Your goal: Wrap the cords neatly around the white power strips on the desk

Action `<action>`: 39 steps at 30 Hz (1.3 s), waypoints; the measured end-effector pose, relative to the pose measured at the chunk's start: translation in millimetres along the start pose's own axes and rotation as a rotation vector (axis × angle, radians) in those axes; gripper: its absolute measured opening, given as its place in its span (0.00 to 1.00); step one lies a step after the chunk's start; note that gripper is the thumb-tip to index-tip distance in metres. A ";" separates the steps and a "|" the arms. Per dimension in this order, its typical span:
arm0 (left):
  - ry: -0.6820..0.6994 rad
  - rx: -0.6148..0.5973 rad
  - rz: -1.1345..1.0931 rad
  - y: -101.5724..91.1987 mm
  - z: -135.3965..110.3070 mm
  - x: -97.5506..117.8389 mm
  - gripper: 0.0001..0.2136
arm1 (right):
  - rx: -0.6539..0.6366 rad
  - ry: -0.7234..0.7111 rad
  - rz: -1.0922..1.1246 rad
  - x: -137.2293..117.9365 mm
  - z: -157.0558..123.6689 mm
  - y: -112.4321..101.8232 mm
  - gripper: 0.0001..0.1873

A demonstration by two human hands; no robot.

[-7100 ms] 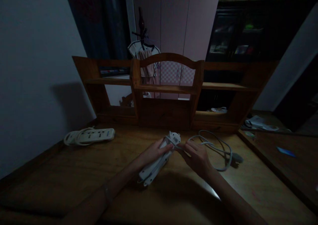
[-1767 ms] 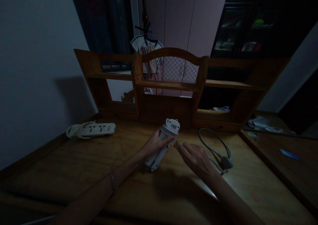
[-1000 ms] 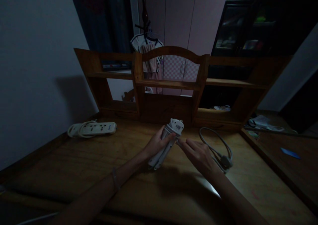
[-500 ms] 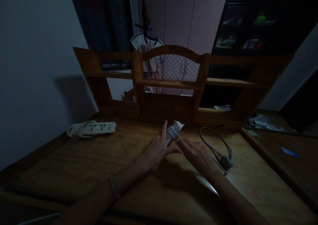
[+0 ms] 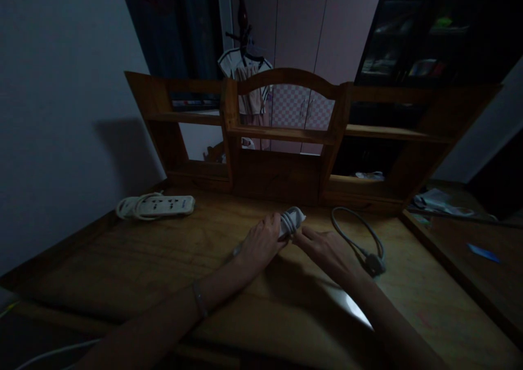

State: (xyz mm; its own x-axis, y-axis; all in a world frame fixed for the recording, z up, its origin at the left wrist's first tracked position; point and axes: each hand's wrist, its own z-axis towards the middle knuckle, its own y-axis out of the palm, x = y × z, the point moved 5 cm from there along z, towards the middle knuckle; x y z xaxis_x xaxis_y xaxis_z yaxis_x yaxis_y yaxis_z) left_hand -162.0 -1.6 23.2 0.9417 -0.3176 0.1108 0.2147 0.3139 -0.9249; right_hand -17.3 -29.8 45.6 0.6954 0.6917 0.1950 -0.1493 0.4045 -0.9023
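Note:
A white power strip (image 5: 291, 220) with its cord wound round one end lies on the wooden desk (image 5: 134, 261). My left hand (image 5: 261, 243) rests over it, fingers curled round its body. My right hand (image 5: 327, 250) is just right of the strip's end, fingers stretched toward the wound cord; whether they pinch it is too dark to see. The loose part of the grey cord (image 5: 359, 234) loops to the right and ends in a plug (image 5: 375, 263) on the desk.
A second white power strip (image 5: 157, 206) with its cord wound on it lies at the back left. A wooden shelf unit (image 5: 281, 135) stands along the desk's far edge. Papers (image 5: 437, 201) lie on a lower surface at right.
The power strip, held tilted up half a second and a second ago, now lies lower on the desk under my left hand. More cord is wound on it than seven seconds ago.

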 end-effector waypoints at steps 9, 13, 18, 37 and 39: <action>0.145 -0.114 -0.138 -0.5 -0.3 3.8 0.16 | 0.113 -0.054 -0.156 15.3 -12.3 -29.9 0.09; 0.243 -0.137 -0.226 -6.5 -5.6 13.7 0.20 | 0.194 -0.081 -0.237 17.1 -14.5 -39.0 0.08; 0.460 -0.188 -0.285 -19.9 -11.1 27.6 0.19 | 0.276 -0.026 -0.229 36.2 -21.3 -45.1 0.11; 0.760 -0.095 -0.249 5.8 -25.2 40.7 0.22 | 0.021 0.230 0.392 65.9 -11.7 2.3 0.26; 0.777 -0.064 -0.269 8.9 -26.0 38.4 0.24 | -0.085 0.267 0.496 66.9 -11.9 14.4 0.27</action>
State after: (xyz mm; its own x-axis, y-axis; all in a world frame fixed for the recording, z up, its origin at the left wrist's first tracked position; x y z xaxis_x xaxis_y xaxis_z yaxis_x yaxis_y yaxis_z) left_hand -130.7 -34.2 9.7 0.4076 -0.9105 0.0700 0.3697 0.0944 -0.9243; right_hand 35.4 15.2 41.1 0.7115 0.6068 -0.3543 -0.4538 0.0119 -0.8910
